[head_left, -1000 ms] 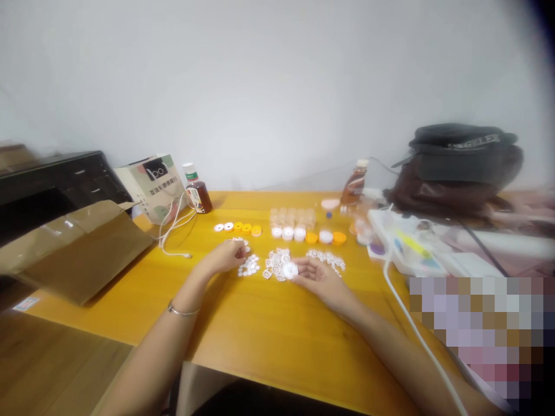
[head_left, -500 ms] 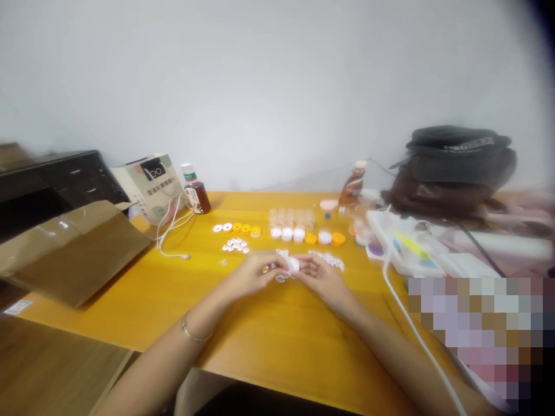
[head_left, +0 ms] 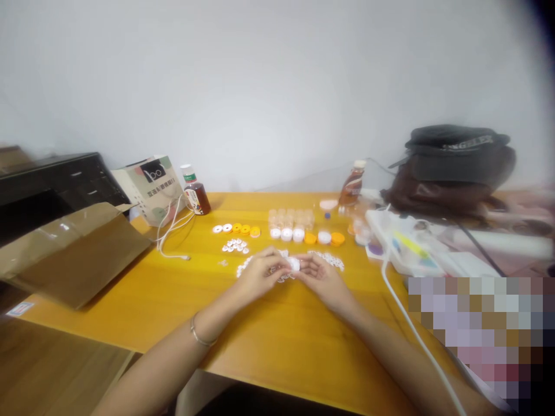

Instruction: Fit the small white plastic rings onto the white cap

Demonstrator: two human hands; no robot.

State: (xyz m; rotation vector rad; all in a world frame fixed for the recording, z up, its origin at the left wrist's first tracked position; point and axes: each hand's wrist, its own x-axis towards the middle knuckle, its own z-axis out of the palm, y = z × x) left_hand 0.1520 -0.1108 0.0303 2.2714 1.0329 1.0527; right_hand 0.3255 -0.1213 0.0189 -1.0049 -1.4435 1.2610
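Between my fingertips is a small round white cap (head_left: 293,264), gripped from both sides. My left hand (head_left: 264,270) pinches it from the left, and my right hand (head_left: 319,278) holds its right edge with thumb and fingers. Small white ring-like pieces (head_left: 286,277) lie under and behind my hands, partly hidden by them. Another heap of small white pieces (head_left: 332,260) is just beyond my right hand. A cluster of white pieces (head_left: 235,246) lies beyond my left hand. Farther back are a row of white and orange caps (head_left: 298,234) and a row of white and orange discs (head_left: 236,229).
Clear cups (head_left: 291,218) stand behind the caps. Two drink bottles, one left (head_left: 197,196) and one right (head_left: 352,186), stand near the wall. A cardboard box (head_left: 73,254) and paper bag (head_left: 151,190) are left; a white tray (head_left: 399,254), cable (head_left: 403,312) and dark bag (head_left: 451,173) are right.
My left hand has shifted slightly, turning at the wrist, and more white pieces show beside it on the left. The white cap stays between both hands.
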